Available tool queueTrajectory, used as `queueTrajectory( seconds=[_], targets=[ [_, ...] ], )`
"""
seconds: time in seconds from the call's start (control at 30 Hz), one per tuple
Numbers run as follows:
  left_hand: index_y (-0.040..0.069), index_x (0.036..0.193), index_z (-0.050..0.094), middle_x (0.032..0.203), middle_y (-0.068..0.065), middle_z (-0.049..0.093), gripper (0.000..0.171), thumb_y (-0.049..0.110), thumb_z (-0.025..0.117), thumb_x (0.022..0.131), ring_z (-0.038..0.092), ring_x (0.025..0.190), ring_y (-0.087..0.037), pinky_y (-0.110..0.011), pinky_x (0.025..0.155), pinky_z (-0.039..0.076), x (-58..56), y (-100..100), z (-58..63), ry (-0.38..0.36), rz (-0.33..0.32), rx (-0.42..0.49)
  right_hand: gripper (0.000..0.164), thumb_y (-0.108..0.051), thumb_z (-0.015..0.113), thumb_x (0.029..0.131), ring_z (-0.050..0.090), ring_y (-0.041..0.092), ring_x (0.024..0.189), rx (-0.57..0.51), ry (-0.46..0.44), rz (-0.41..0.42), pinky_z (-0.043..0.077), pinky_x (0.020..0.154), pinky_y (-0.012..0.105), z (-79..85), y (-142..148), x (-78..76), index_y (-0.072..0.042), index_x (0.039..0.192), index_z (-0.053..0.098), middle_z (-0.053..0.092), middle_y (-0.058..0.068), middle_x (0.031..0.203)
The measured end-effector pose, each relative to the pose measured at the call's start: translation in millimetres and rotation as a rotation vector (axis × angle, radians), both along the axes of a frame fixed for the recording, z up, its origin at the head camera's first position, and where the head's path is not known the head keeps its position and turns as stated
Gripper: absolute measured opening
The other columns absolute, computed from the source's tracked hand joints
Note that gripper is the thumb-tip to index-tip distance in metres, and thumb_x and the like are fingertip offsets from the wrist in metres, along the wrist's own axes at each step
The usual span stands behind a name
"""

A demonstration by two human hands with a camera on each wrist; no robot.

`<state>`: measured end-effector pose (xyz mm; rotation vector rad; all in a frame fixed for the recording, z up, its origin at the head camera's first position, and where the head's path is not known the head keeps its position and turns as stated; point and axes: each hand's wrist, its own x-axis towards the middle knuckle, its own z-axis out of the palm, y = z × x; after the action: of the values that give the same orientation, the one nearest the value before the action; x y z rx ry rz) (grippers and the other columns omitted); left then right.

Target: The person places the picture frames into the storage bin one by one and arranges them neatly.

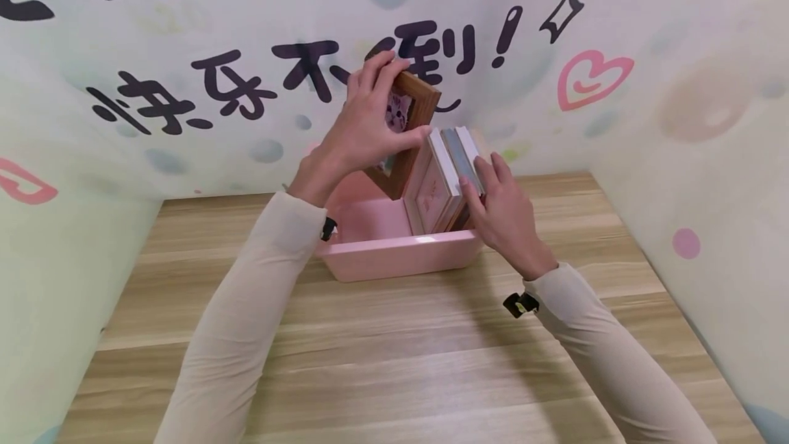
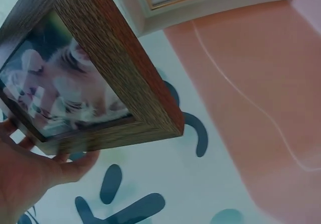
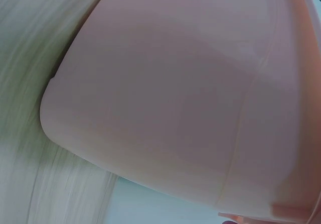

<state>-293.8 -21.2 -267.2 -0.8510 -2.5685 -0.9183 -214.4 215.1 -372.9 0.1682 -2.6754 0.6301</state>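
Observation:
My left hand (image 1: 364,115) grips a brown wooden picture frame (image 1: 422,98) with a cat picture in it, tilted over the pink bin (image 1: 401,259). In the left wrist view, the fingers and thumb of that hand (image 2: 40,176) hold the frame (image 2: 115,68) by its edge. Several picture frames (image 1: 444,163), white, blue-grey and brown, stand on edge in the right part of the bin. Around the near upper edges of these frames, my right hand (image 1: 505,211) holds them with its fingers. The right wrist view shows the bin's outer wall (image 3: 165,93), without the hand.
The bin stands on a wood-grain table (image 1: 394,355) close to the back wall (image 1: 246,88), which carries black lettering and painted hearts. A side wall (image 1: 696,122) rises along the table's right edge, and another (image 1: 68,273) along its left.

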Motion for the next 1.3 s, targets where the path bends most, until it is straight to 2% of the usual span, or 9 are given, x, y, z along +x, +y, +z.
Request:
queueTrajectory(
  seconds=[0.23,0.47,0.77,1.07,1.3],
  targets=[
    [0.017,0.150,0.037,0.159,-0.004,0.021,0.087,0.050,0.073,0.078,0.018,0.144,-0.026,-0.047,0.112,0.039,-5.0,0,-10.5,0.029,-0.089,0.007,0.061,-0.047,0.040,0.103,0.057,0.048,0.114,0.006,0.006,0.008,0.051,0.086,0.064,0.4,-1,-0.1,-0.004,0.146,0.045,0.036,0.026,0.152],
    [0.016,0.149,0.038,0.159,-0.004,0.022,0.087,0.049,0.075,0.077,0.019,0.143,-0.024,-0.045,0.113,0.038,-8.5,1,-22.1,0.002,-0.153,0.018,0.062,-0.047,0.041,0.103,0.055,0.048,0.119,0.003,0.012,0.013,0.049,0.089,0.065,2.3,-2,0.0,-0.003,0.146,0.046,0.037,0.026,0.152],
    [0.015,0.145,0.040,0.154,-0.008,0.022,0.086,0.047,0.079,0.075,0.026,0.139,-0.027,-0.045,0.110,0.042,-11.2,1,-33.0,-0.053,-0.155,-0.028,0.062,-0.047,0.041,0.102,0.055,0.048,0.119,-0.011,0.021,0.015,0.049,0.089,0.066,1.1,-2,0.1,-0.003,0.145,0.047,0.037,0.026,0.152],
    [0.014,0.145,0.039,0.151,-0.009,0.019,0.087,0.049,0.078,0.075,0.036,0.130,-0.028,-0.044,0.105,0.046,-11.7,3,-38.8,-0.099,-0.176,-0.139,0.061,-0.046,0.041,0.103,0.055,0.048,0.119,-0.013,0.012,0.009,0.050,0.089,0.065,0.5,-2,-0.4,-0.003,0.145,0.047,0.037,0.026,0.152],
    [0.010,0.144,0.039,0.151,-0.009,0.020,0.088,0.048,0.078,0.075,0.037,0.129,-0.029,-0.043,0.107,0.042,-13.6,5,-43.8,-0.121,-0.218,-0.195,0.061,-0.046,0.039,0.103,0.055,0.047,0.118,-0.020,-0.002,0.000,0.049,0.088,0.066,-1.4,0,0.4,-0.004,0.146,0.046,0.036,0.024,0.153]
  ],
)
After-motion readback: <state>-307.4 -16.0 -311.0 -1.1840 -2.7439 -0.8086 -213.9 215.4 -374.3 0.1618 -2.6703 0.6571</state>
